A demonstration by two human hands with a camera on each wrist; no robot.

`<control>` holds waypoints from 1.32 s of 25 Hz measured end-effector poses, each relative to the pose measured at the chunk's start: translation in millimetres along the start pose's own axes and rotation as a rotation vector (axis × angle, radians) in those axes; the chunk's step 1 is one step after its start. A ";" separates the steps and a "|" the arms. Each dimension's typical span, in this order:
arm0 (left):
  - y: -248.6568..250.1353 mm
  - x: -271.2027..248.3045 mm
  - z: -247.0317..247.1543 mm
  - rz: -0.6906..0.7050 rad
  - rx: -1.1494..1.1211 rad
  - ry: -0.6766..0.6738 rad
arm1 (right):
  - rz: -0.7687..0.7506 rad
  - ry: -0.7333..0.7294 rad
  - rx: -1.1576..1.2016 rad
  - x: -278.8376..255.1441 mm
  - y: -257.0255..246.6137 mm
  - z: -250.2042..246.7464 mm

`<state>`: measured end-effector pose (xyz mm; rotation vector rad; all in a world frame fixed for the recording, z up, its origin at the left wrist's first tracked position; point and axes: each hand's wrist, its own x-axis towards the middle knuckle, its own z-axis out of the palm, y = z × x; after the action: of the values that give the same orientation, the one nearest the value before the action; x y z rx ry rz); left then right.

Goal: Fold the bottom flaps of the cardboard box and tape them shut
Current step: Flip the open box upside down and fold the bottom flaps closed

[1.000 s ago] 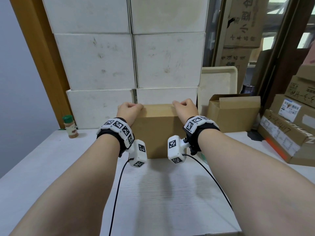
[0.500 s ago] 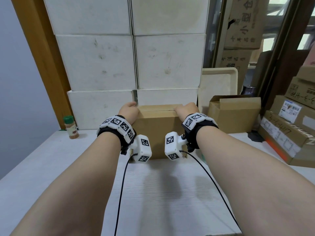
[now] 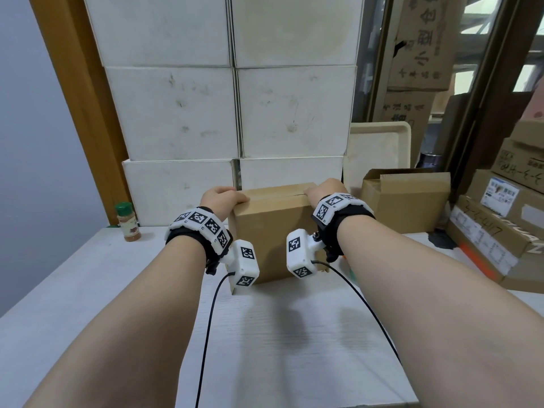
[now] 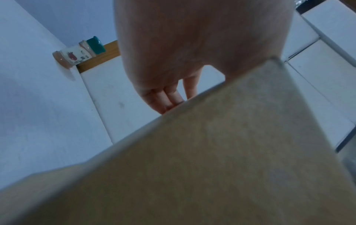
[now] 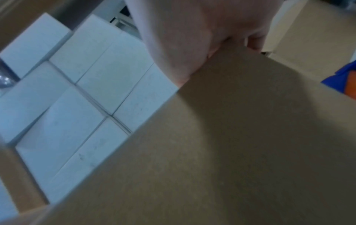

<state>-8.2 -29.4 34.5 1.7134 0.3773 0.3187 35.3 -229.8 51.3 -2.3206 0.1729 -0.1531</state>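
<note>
The brown cardboard box stands on the white table in front of me. Its flaps are folded flat on top, with a seam running between my hands. My left hand grips the top left corner, thumb on top and fingers down the left side. My right hand grips the top right corner the same way. The left wrist view shows the fingers behind the box's edge. The right wrist view shows the palm against the box wall.
A wall of white boxes stands right behind the box. A spice jar sits at the back left. An open carton, a leaning tray and stacked cartons fill the right. A blue and orange object lies by the box's right side.
Both hands have slid apart along the box's top, from near the middle out to the left and right corners. More of the folded top and its seam shows now.
</note>
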 end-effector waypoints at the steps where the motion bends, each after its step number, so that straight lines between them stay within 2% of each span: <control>1: 0.0 -0.4 -0.3 0.014 0.027 0.000 | -0.019 0.049 -0.047 -2.1 0.5 0.8; 4: 0.1 -3.7 0.5 0.064 0.110 0.014 | -0.020 0.210 -0.129 -11.0 -1.5 2.1; 7: 1.0 -6.2 4.5 0.061 0.133 0.051 | -0.039 0.255 -0.146 -19.6 -2.6 2.9; 9: 3.0 -8.9 8.4 0.036 0.142 0.094 | -0.039 0.226 -0.139 -28.3 -6.6 2.6; 12: 2.4 -12.6 15.8 0.005 0.127 0.120 | -0.047 0.088 -0.103 -34.1 -16.1 6.8; 15: -1.8 -17.1 20.4 -0.007 0.053 0.034 | -0.040 -0.018 0.002 -37.5 -21.8 14.8; 18: -4.5 -18.4 21.7 -0.027 0.037 -0.043 | -0.008 -0.050 0.063 -45.7 -24.1 11.0; 21: -1.0 -20.0 25.4 -0.077 0.017 -0.114 | -0.105 -0.105 0.025 -47.4 -23.4 -0.2; 25: -0.3 -17.4 24.0 -0.161 -0.001 -0.162 | -0.132 -0.155 -0.056 -52.3 -21.1 -9.1; 30: 9.5 -22.1 21.4 -0.215 0.018 -0.218 | -0.095 -0.213 -0.125 -47.2 -22.8 -9.1; 33: 12.4 -26.9 22.0 -0.237 0.022 -0.274 | -0.080 -0.252 -0.061 -43.0 -15.3 -10.1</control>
<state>-22.6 -62.3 42.9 1.6857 0.3771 -0.0932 -7.5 -219.2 66.9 -2.3837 -0.0429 0.1067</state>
